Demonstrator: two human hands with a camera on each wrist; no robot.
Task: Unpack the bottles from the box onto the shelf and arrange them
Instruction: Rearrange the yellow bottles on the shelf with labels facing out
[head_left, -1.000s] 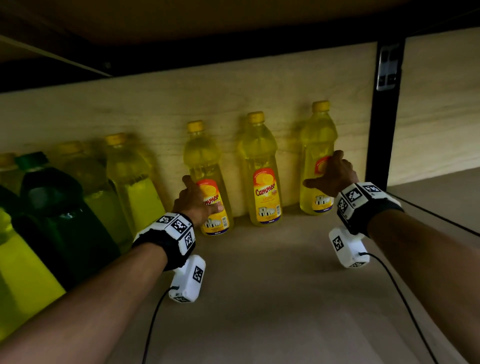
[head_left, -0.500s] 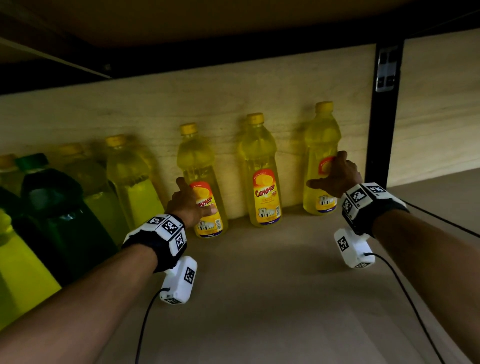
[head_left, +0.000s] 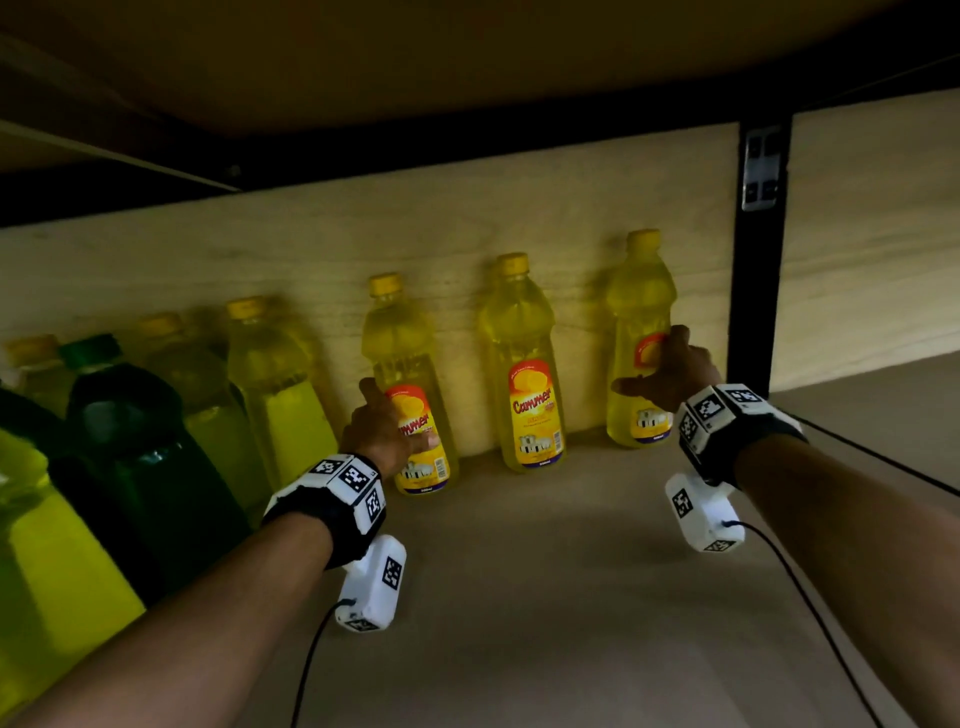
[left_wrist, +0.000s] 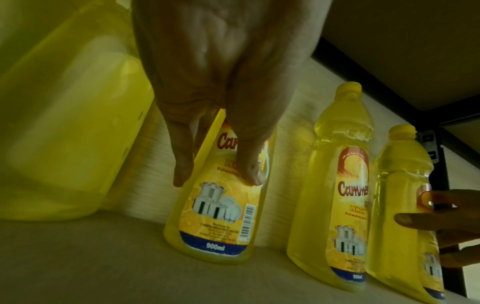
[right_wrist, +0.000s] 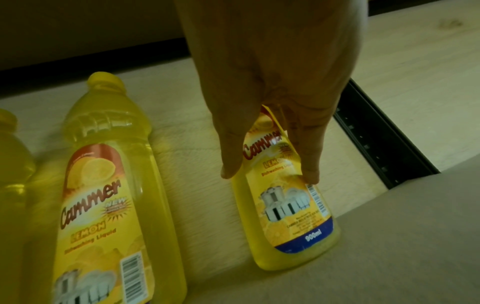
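- Since a second ago, left bottle (head_left: 415, 415) is sitting a bit further left, so the gaps in the back row are looking more even; right bottle (head_left: 636, 364) is pretty much where it was.
- Left hand (head_left: 387, 431) is wrapping around the left bottle at label height. Wrist view is showing the thumb (left_wrist: 249, 156) lying across the label front and a finger (left_wrist: 183, 164) curling round the other side, so it's gripping, not just touching.
- Right hand (head_left: 670, 371) is doing the same on the right bottle: thumb (right_wrist: 231, 156) on one side of the label, finger (right_wrist: 309, 164) on the other, spread only as wide as the bottle.
- Both bottles are standing upright on the shelf (head_left: 545, 597), close to the back panel (head_left: 467, 234).
- Middle bottle (head_left: 527, 374) is standing between them, nobody touching it, label facing out.
- Left of the left hand more yellow bottles (head_left: 275, 395) are lining the back, and a dark green bottle (head_left: 124, 447) is crowding in front of them, just beside the left forearm.
- Black upright post (head_left: 756, 291) is standing just right of the right bottle, boxing that end in.
- Wrist cameras' cables (head_left: 810, 613) are trailing over the shelf front.
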